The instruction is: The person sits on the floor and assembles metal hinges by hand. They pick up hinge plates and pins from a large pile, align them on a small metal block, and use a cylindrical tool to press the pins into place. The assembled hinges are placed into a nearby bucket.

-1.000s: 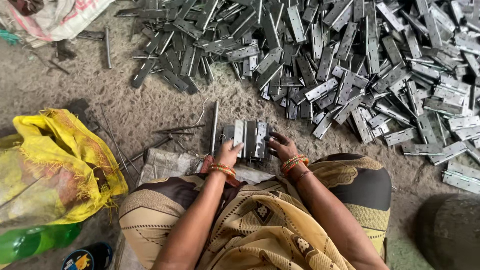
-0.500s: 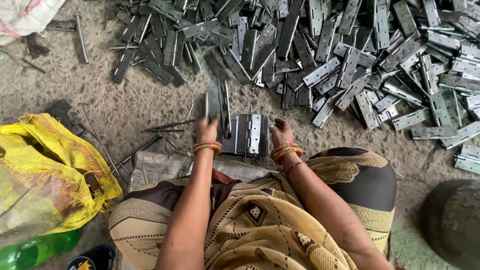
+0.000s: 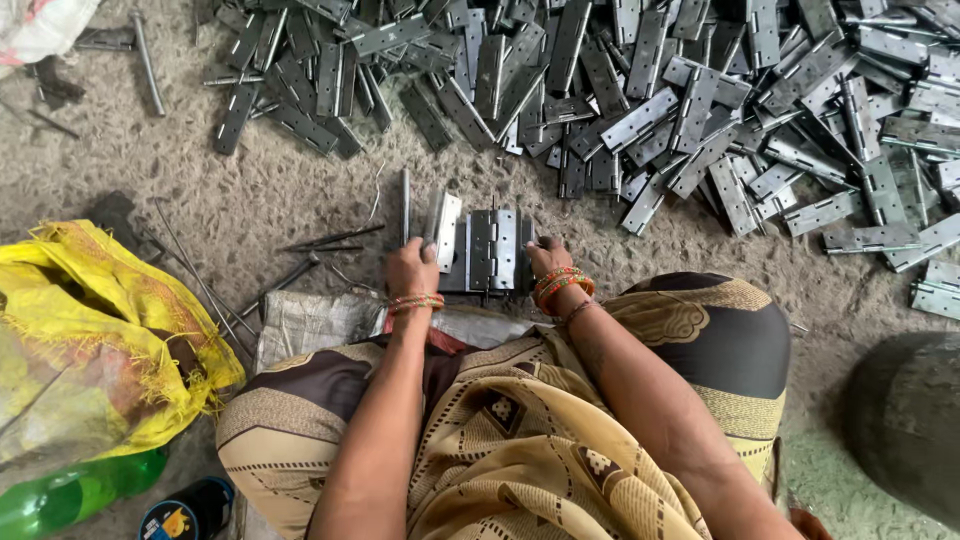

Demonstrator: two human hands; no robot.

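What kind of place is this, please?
Probably a small, informal metal workshop where people work sitting on the floor. A big pile of hinges lies on the bare ground, thin rods lie loose, and the left hand holds a hinge.

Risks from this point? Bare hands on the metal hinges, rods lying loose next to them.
1. The left hand grips a grey metal hinge leaf bare; its stamped edge could cut the fingers.
2. The right hand rests against the small row of upright grey hinges; a nudge might topple the row onto the fingers.
3. Thin loose metal rods lie on the sandy ground beside the left hand; a sideways reach could catch a rod end.
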